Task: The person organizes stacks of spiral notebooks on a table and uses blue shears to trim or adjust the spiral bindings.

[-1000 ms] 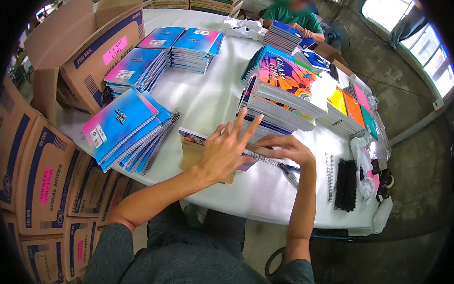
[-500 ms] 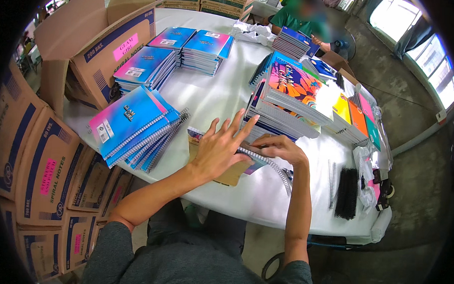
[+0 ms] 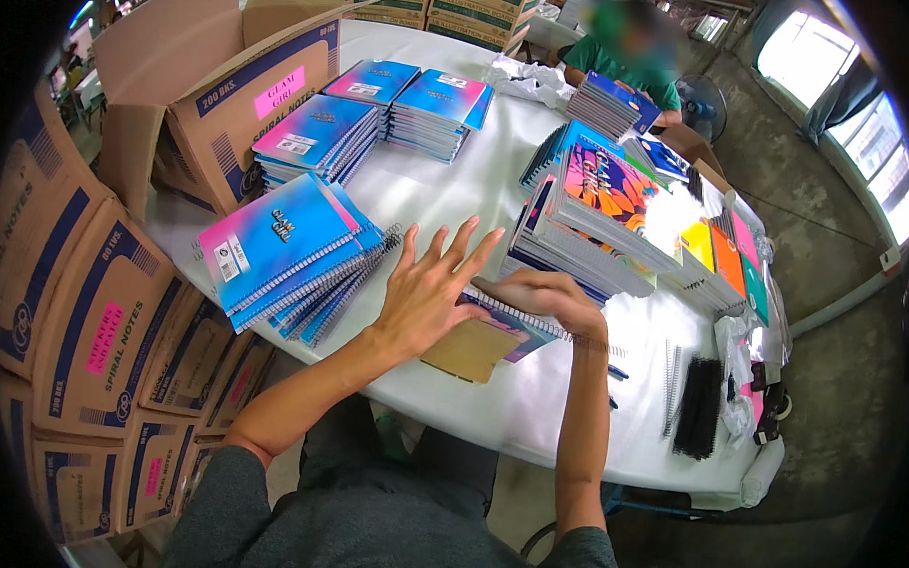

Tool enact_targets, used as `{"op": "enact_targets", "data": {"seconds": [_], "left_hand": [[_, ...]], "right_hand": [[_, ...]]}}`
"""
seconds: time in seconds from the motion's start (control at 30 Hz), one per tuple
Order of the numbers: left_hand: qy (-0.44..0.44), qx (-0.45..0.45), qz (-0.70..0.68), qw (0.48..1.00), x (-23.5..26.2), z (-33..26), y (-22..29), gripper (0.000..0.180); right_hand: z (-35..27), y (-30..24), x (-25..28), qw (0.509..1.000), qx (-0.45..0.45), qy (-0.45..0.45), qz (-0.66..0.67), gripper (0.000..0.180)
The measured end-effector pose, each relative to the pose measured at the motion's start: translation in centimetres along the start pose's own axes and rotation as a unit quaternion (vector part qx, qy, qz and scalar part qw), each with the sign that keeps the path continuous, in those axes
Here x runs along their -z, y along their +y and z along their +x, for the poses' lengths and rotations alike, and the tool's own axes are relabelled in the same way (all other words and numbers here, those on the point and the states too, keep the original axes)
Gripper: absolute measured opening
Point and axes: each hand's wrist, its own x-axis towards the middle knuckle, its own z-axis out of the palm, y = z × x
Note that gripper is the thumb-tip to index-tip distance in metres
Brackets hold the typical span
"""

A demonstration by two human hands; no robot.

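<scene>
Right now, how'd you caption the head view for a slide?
Left hand and right hand at a notebook with a wire coil, notebook stacks on the white table.

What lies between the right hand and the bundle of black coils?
From the right hand outward, the head view shows a coil end, two dark handle tips, then thin pale coils.

Left fingers [image 3: 460,315] are covering part of a notebook [image 3: 518,338] while blur is masking a co-worker's head [image 3: 638,32].
</scene>
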Motion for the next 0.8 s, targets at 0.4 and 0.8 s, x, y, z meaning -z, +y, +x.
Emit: {"op": "enact_targets", "data": {"seconds": [0.4,0.8], "left_hand": [[0.058,0.067,-0.166,0.982,0.4,-1.2,-2.7,0.112],[0.081,0.2,-0.522,0.825,-2.5,-3.3,-5.3,0.116]], "right_hand": [[3.4,-1.4,-0.8,0.985,-0.112,-0.052,-0.118,0.067],[3.9,-6.7,-4.7,0.993,-0.041,0.041,-0.103,0.073]]}}
